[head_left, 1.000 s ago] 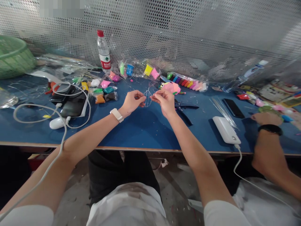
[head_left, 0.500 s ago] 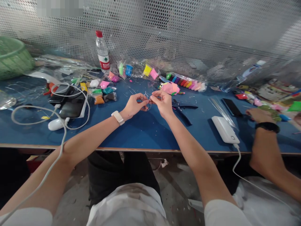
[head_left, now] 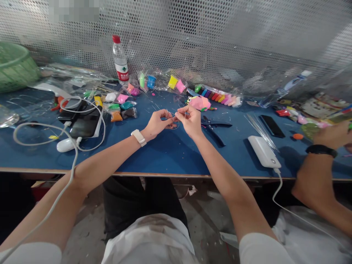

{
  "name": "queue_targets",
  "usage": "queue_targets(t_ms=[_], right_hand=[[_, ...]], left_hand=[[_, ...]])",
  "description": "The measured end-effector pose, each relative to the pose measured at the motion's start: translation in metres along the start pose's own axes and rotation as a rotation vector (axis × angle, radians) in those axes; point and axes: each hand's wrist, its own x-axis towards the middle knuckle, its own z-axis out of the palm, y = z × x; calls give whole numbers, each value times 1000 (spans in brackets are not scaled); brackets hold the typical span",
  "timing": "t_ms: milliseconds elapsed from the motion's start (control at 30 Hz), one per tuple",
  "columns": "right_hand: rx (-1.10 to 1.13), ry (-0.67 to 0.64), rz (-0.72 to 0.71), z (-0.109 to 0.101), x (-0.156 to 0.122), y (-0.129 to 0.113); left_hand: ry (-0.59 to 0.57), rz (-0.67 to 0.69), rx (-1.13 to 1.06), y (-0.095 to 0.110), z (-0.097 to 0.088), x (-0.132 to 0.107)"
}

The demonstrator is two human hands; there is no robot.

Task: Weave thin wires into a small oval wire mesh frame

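Note:
Between my two hands, over the blue table, is a thin bent wire (head_left: 176, 128) with a loop in it. My left hand (head_left: 160, 124) is closed, thumb and fingertips pinching the wire. My right hand (head_left: 190, 120) pinches the same wire from the other side, its fingertips almost touching the left ones. Just behind my right hand lies a pink clay figure (head_left: 200, 103) with a yellow-green part and an eye. To the right of that hand are dark-handled pliers (head_left: 213, 129). Fine wire ends are partly hidden by my fingers.
Bagged coloured clay (head_left: 121, 110), a water bottle (head_left: 121, 62), phones (head_left: 85, 124) and looping white cables lie left. Clay sticks (head_left: 218, 97) sit at the back. On the right are a white power bank (head_left: 263, 151), a black phone (head_left: 272, 126) and a co-worker's hand (head_left: 331, 135).
My hands stay close together, with the wire loop shifted slightly between the fingertips. The co-worker's hand has moved right, and an orange clay ball now shows on the table.

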Motion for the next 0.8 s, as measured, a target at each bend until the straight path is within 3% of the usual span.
queue_targets(t_ms=[567, 800], right_hand=[[-43, 15, -46, 3, -3, -3], [-29, 6, 28, 3, -4, -11]], left_hand=[[26, 69, 55, -3, 1, 0], [27, 156, 228, -2, -3, 1]])
